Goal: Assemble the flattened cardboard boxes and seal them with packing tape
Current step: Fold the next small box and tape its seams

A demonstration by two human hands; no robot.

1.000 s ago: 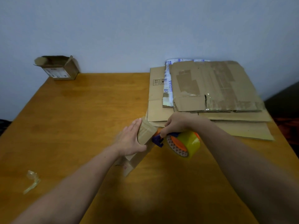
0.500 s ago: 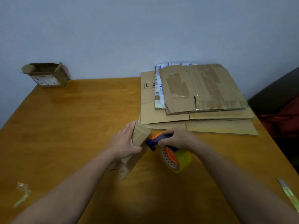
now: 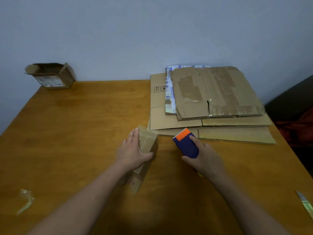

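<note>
Two hands at work, one small box. Left hand flat over small box, fingers spread on top, thumb hooked round the near-right side, pressing it down on bench. Right hand wrapped round tape gun, purple body in the fist, orange toothed tip poking out twd the far left. Tape roll itself mostly hidden under the palm.

Where the box sits: mid bench, just near of the flat cardboard stack, close to its front-left corner but not on it. Long side runs from near-left to far-right, slanted. Far end already shows pale tape strips.

Key thing for next move: box lies left of the tape gun, a small bare gap of bench between, not touching. Tip points up and left, roughly twd the box's far end. Left hand much nearer, already on it; right hand must cross that gap. Best guess: another strip along the slant, so gun prob needs to turn to match that line.

Also on bench: open box at far-left corner, crumpled tape scrap near-left, another strip at right edge.

Many flat boxes left, so job looks early on.
</note>
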